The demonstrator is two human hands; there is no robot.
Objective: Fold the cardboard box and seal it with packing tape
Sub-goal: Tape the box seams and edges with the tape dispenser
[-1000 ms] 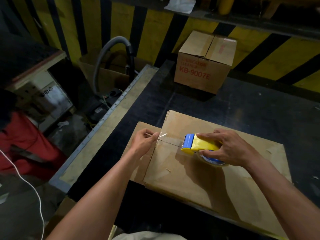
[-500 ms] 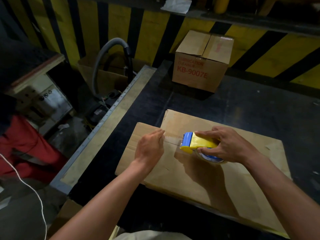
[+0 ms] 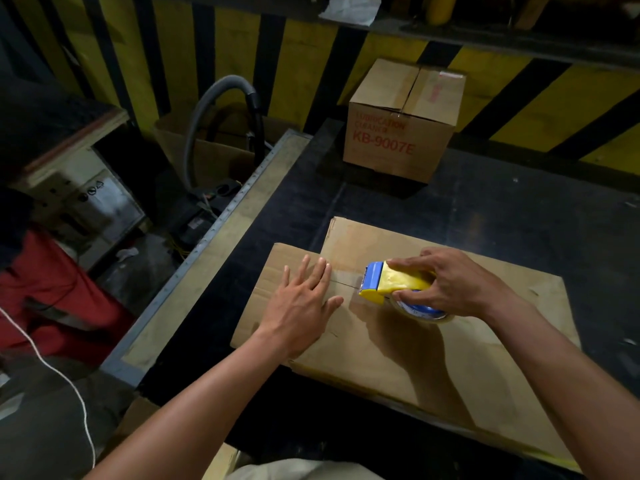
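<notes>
A flattened brown cardboard box (image 3: 433, 348) lies on the black table (image 3: 519, 216), one flap sticking out to the left. My left hand (image 3: 304, 303) lies flat with straight fingers, pressing on that flap beside the seam. My right hand (image 3: 446, 282) grips a yellow and blue tape dispenser (image 3: 391, 285) with a roll of clear packing tape (image 3: 422, 311), its blue front edge resting on the seam. A short strip of clear tape runs across the seam between the two hands.
A sealed brown box (image 3: 401, 123) printed KB-9007E stands at the back of the table. A yellow-and-black striped wall rises behind. Left of the table's metal edge (image 3: 214, 230) are a grey hose (image 3: 221, 98), an open carton and a person in red clothing (image 3: 45, 289).
My left hand went from pinching the tape end to lying flat with fingers spread on the flap. The dispenser stayed at the seam in my right hand.
</notes>
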